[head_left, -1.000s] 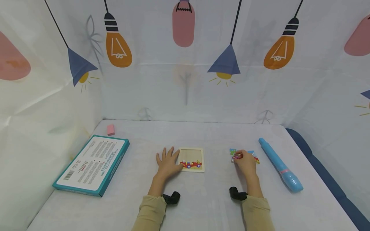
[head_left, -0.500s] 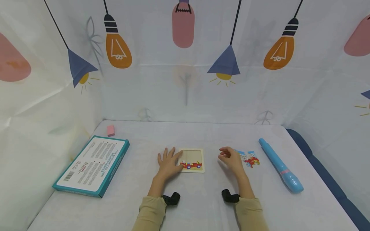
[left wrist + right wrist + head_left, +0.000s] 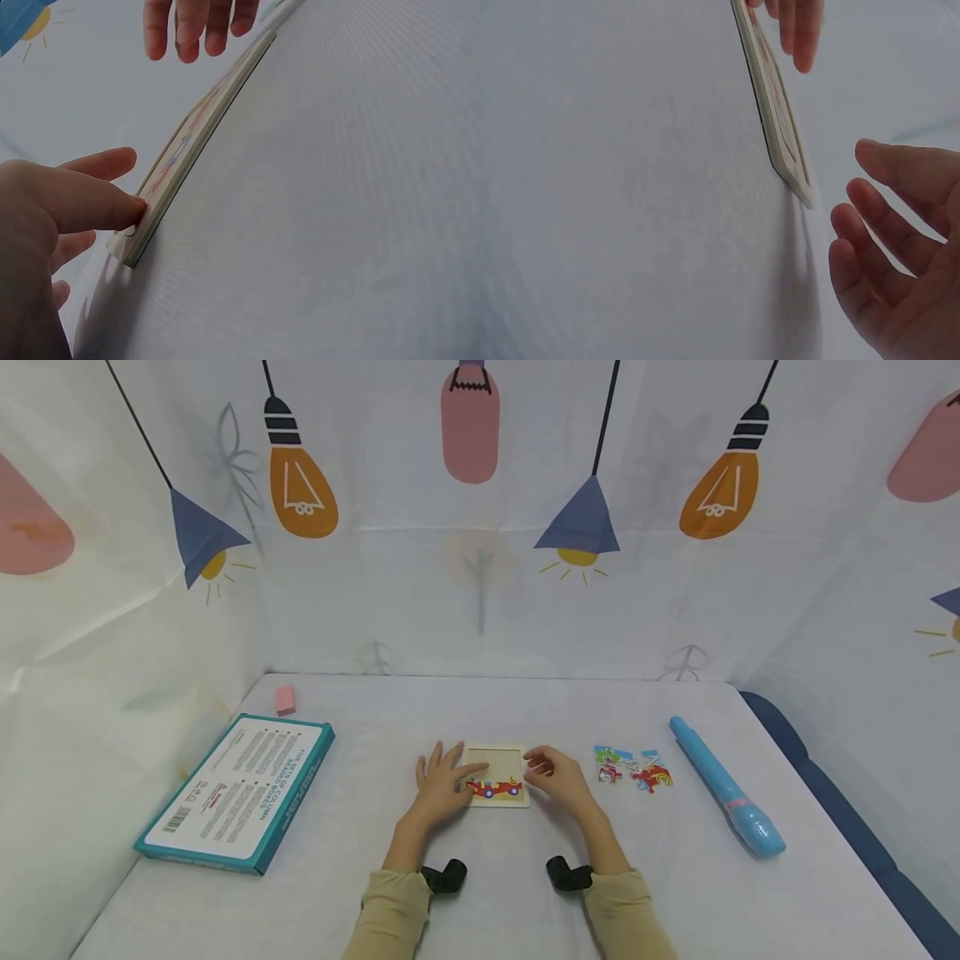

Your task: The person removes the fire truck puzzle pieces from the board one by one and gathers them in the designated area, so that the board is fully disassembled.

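Note:
A small wooden puzzle tray (image 3: 504, 762) lies between the two hands, with a red car picture (image 3: 497, 789) filling its lower part and bare wood above. My left hand (image 3: 438, 789) is at the tray's left side, fingers spread. In the left wrist view, its thumb (image 3: 112, 206) touches the tray's near corner. My right hand (image 3: 564, 783) hovers at the tray's right edge; in the right wrist view its loosely bent fingers (image 3: 866, 262) hold nothing and stand apart from the tray (image 3: 769, 105). Loose colourful puzzle pieces (image 3: 652, 773) lie right of that hand.
A teal-edged box (image 3: 232, 785) lies on the left of the white table (image 3: 510, 893), with a pink block (image 3: 285, 700) behind it. On the right rests a long light-blue tube-like object (image 3: 723, 785). A printed curtain (image 3: 420, 602) stands at the back.
My right hand has moved left from the loose pieces to the tray's right edge. The left hand stays at the tray, its index finger now reaching over it.

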Tool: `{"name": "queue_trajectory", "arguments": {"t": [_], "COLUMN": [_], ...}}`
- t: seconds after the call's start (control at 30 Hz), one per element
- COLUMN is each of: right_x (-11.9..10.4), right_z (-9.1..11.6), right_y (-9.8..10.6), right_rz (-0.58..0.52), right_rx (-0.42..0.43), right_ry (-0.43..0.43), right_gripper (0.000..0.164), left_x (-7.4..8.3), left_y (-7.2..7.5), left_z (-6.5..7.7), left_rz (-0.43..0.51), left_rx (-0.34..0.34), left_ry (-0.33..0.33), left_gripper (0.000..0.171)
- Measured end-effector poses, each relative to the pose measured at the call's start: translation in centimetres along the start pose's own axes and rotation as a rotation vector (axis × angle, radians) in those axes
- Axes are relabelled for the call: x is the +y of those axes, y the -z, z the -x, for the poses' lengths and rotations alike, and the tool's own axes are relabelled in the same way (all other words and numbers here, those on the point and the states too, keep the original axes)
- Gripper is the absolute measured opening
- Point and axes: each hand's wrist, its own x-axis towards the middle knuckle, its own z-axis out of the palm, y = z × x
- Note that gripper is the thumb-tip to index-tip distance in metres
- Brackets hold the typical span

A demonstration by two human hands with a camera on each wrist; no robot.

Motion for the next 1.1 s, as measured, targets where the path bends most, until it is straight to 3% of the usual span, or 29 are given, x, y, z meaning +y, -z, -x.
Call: {"name": "queue_trajectory", "arguments": {"t": [0.2, 0.4, 0.57, 0.87, 1.1], "right_x": [-0.7, -0.9, -1.1, -1.6, -1.3], "right_z": [0.0, 0.1, 0.0, 0.0, -0.2], "right_y": [-1.0, -1.5, -1.6, -1.4, -1.6], "right_rz": [0.128, 0.252, 0.259, 0.289, 0.229], "right_rx": [-0.120, -0.197, -0.200, -0.198, -0.196], "right_ry": [0.022, 0.008, 0.003, -0.003, 0.027], "right_gripper": [0.029, 0.038, 0.030, 0.034, 0.039], "left_x": [0.1, 0.4, 0.3, 0.2, 0.4], "left_y": [0.0, 0.1, 0.0, 0.1, 0.1], "left_z": [0.0, 0.1, 0.0, -0.2, -0.1], "left_rz": [-0.021, -0.009, -0.018, -0.015, -0.015], "left_rx": [-0.039, -0.072, -0.077, -0.085, -0.089], "left_ry": [-0.039, -0.037, -0.023, -0.010, -0.003], "left_gripper": [0.034, 0.031, 0.032, 0.032, 0.034]}}
